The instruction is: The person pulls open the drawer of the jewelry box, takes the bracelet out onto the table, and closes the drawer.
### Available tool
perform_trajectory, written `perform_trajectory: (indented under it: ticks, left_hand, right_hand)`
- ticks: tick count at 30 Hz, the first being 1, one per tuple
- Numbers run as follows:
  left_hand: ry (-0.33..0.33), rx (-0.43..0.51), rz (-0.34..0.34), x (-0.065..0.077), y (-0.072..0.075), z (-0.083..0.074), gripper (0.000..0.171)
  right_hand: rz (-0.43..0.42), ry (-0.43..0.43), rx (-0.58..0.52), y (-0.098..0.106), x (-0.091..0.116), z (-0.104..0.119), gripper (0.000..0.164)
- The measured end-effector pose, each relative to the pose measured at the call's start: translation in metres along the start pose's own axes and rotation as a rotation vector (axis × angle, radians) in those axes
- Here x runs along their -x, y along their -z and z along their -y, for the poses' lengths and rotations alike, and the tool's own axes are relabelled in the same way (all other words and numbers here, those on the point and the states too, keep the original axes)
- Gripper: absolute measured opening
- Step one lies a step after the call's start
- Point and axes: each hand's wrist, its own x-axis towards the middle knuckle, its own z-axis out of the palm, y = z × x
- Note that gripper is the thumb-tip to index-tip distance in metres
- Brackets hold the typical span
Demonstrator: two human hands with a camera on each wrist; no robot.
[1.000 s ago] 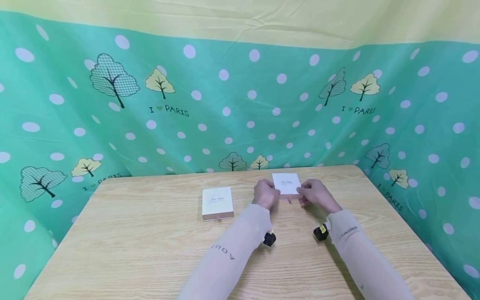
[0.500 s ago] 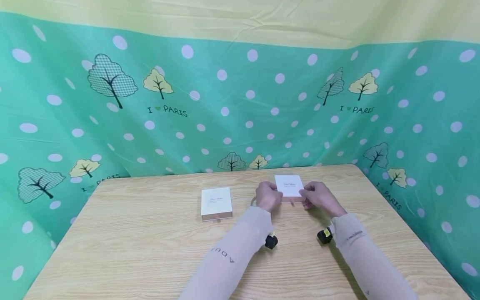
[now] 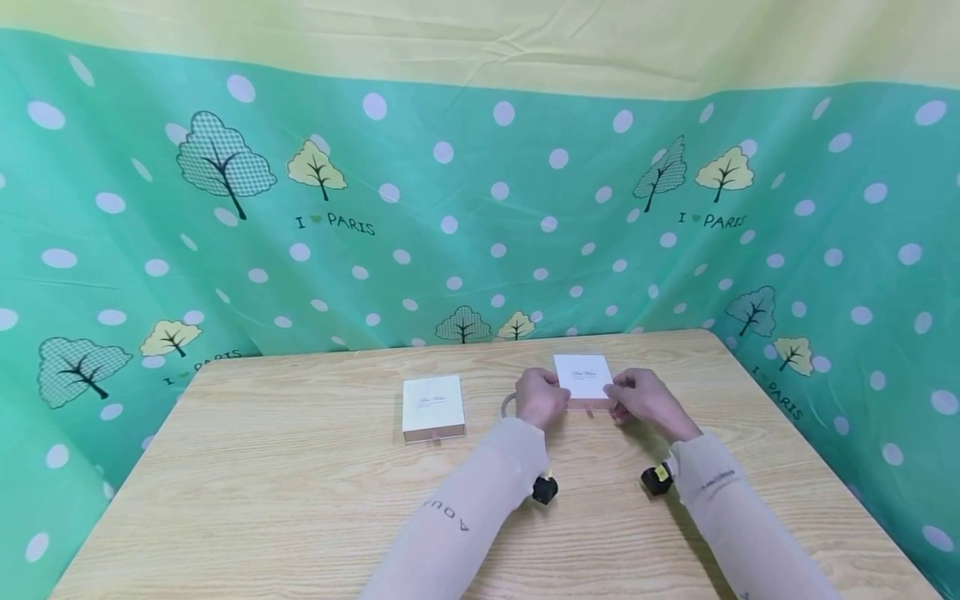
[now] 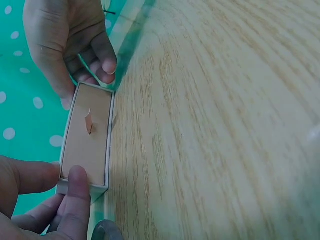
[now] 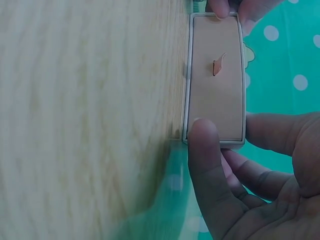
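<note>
Shows behind the held box (image 3: 582, 375), from far left to far right, a green curtain (image 3: 337, 275) with pale dots and printed trees. Has, left of the held box and apart from it, a similar white second box (image 3: 432, 404), lying flat on the wood-grain worktop (image 3: 262, 492). Includes a partly hidden grey loop (image 3: 505, 407), nearer to the held box. Pinches the near left corner of the held box with the left grip (image 3: 542, 399). Holds the held box level, on or slightly above the worktop; cannot tell which. Faces its white top upward, its tan front and small tab (image 4: 88, 122) toward the near side. Pinches its near right corner with the right grip (image 3: 647, 397).
</note>
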Motion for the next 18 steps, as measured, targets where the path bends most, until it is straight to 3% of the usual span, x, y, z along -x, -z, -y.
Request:
perform_trajectory:
  ticks: [18]
  left_hand:
    - [-0.006, -0.003, 0.036, 0.0063, -0.0031, 0.0007, 0.021]
  right_hand:
    - [0.025, -0.036, 0.016, 0.0032, 0.0104, -0.0026, 0.028]
